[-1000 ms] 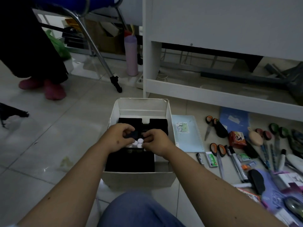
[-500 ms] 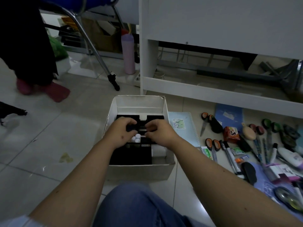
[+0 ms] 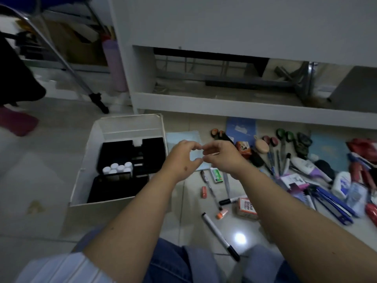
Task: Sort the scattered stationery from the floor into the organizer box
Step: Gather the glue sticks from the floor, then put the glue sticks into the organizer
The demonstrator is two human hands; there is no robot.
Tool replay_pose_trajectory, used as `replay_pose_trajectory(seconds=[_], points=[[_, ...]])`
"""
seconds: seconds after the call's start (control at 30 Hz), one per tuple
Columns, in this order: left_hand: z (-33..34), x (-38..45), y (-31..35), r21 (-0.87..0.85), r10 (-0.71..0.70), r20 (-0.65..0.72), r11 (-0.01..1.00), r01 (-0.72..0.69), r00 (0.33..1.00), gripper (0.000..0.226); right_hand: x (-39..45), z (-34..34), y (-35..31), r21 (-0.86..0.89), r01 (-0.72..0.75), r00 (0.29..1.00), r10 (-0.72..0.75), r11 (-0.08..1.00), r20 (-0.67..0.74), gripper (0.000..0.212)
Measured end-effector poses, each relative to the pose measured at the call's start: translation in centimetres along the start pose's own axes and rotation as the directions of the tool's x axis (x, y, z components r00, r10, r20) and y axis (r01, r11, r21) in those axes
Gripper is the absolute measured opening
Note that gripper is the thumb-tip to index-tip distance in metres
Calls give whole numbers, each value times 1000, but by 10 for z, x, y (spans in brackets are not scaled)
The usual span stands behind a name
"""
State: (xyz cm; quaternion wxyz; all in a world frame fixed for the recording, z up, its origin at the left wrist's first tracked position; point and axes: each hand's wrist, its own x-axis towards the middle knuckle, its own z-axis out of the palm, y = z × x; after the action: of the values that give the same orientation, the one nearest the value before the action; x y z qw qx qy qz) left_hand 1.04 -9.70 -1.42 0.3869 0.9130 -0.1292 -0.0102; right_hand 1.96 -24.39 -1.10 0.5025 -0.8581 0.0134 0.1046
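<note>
Organizer box (image 3: 122, 127) sits on floor just left of both hands, white-capped bottles (image 3: 118, 168) inside w/ black trays. Left hand (image 3: 181, 158) & right hand (image 3: 222, 158) hover fingertip to fingertip, fingers loosely curled, holding nothing. Scattered stationery (image 3: 285, 170) lies right of & below right hand.

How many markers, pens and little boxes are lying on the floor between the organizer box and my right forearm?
Markers: 2, the long marker and the short marker
Pens: 1, the pen
Little boxes: 2, the green box and the orange box
Total: 5
</note>
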Motion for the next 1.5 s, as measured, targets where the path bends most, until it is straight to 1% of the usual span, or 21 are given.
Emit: replay_pose_trajectory(seconds=[0.17, 0.3, 0.47, 0.53, 0.63, 0.73, 0.87, 0.93, 1.03, 1.13, 1.23, 1.33, 1.4, 1.47, 1.5], points=[[57, 1, 29, -10, 23, 139, 1000, -22, 990, 35, -22, -46, 50, -100, -78, 997, 77, 992, -16, 30], [97, 1, 44, -22, 22, 242, 1000, -17, 970, 40, -40, -79, 93, -122, -174, 980, 160, 977, -119, 29], [135, 7, 54, 0, 6, 322, 1000, -7, 947, 43, -52, -111, 133, -130, -323, 936, 296, 938, -189, 27], [148, 9, 56, -2, -14, 346, 1000, 16, 938, 43, -53, -116, 147, -124, -359, 922, 331, 925, -201, 34], [168, 14, 57, -6, -37, 389, 999, 42, 920, 40, -47, -117, 163, -153, -395, 915, 374, 906, -151, 48], [184, 22, 57, 11, -63, 425, 998, 64, 903, 45, -35, -111, 172, -140, -415, 908, 400, 899, -122, 60], [199, 32, 58, -20, -96, 478, 993, 120, 873, 49, -22, -104, 182, -150, -415, 909, 402, 898, -108, 69], [207, 37, 56, -31, -108, 501, 989, 143, 859, 52, -16, -102, 187, -138, -416, 908, 402, 899, -118, 69], [218, 41, 54, -41, -98, 492, 990, 136, 865, 51, -13, -100, 191, -105, -423, 903, 408, 900, -132, 61], [228, 45, 57, -42, -113, 452, 988, 148, 885, 48, -13, -104, 196, -79, -441, 891, 425, 894, -162, 47], [234, 47, 61, -62, -144, 405, 981, 185, 903, 53, -15, -110, 196, 55, -425, 886, 428, 904, -179, 34], [236, 47, 68, -138, -149, 395, 966, 219, 907, 54, -19, -123, 186, 228, -371, 901, 408, 900, -146, 29], [238, 47, 74, -206, -143, 398, 949, 240, 906, 63, -24, -134, 178, 288, -346, 916, 388, 893, -100, 24], [239, 46, 83, -280, -123, 414, 925, 255, 902, 75, -29, -146, 176, 309, -340, 917, 386, 888, -102, 10], [239, 45, 88, -321, -114, 428, 908, 269, 897, 76, -32, -153, 176, 257, -350, 910, 392, 901, -135, 3]])
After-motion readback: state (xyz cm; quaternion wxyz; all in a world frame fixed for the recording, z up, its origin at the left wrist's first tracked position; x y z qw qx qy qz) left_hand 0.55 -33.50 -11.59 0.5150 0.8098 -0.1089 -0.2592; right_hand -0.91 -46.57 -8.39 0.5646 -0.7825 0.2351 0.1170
